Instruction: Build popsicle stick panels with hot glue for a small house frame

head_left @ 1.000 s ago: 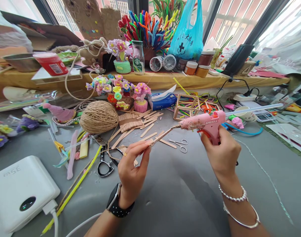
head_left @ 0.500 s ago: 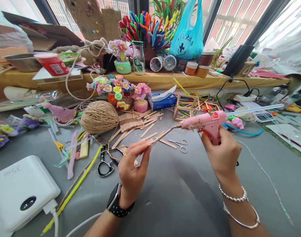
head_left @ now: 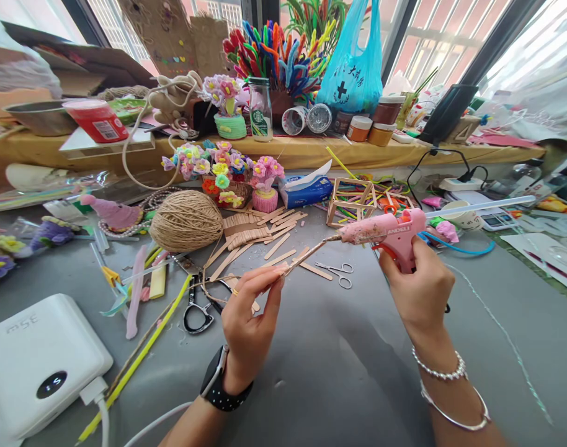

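With our left hand (head_left: pixel 252 326) we pinch one end of a thin brown stick (head_left: pixel 306 256) between thumb and fingertips, holding it up over the middle of the bench (head_left: pixel 321 372), slanted toward the far right corner. Our right hand (head_left: pixel 418 288) is wrapped around the handle of a pink glue gun (head_left: pixel 386 230), its nozzle pointing left and meeting the stick's far end; we cannot tell whether the trigger is squeezed. A translucent glue stick (head_left: pixel 488 206) juts out of the gun's back toward the bench's right edge.

Beneath the held stick, nearer the far edge, we see loose craft sticks (head_left: pixel 277 246) and a small pair of silver scissors (head_left: pixel 345 273). Black-handled scissors (head_left: pixel 198 318) lie just left of our left hand, partly under a strand of twine. Beyond them sits a ball of twine (head_left: pixel 187 220), with a blue tissue pack (head_left: pixel 308 192) farther right, near the far edge. Toward the near left corner we have a white power bank (head_left: pixel 46 366), and beside it a yellow pipe cleaner (head_left: pixel 139 353) lies diagonally.
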Action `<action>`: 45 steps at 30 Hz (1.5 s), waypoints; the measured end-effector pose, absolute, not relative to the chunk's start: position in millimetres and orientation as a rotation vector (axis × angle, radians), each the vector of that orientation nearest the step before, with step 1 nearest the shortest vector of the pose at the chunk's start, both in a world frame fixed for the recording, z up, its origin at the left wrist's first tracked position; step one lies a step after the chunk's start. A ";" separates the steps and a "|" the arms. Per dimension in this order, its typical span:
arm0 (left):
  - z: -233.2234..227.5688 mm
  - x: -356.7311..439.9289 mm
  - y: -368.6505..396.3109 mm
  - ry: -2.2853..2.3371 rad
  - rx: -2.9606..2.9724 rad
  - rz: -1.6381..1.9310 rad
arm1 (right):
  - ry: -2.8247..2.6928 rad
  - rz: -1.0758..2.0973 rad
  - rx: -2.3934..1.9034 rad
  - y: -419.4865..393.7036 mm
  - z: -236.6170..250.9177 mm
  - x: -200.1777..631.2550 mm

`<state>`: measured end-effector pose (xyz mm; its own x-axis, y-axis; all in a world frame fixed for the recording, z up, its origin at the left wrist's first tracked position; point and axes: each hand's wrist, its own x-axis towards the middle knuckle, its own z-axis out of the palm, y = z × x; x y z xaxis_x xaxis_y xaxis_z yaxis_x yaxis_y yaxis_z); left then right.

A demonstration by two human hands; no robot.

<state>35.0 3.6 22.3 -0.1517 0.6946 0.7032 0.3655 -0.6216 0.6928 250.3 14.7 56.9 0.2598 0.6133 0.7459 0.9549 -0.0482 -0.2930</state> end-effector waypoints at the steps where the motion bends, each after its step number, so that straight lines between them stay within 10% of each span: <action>1: 22.3 35.0 3.7 1.209 1.856 1.847 | -1.444 -0.552 -1.755 14.7 56.9 250.7; 45: 23.6 35.4 3.1 1.218 1.859 1.865 | -1.435 -0.554 -1.772 15.9 56.1 254.1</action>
<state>35.4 3.1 23.6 -0.1622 0.6834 0.7118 0.3772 -0.6236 0.6847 254.1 15.9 56.1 0.2694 0.6166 0.7397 0.9537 -0.0643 -0.2938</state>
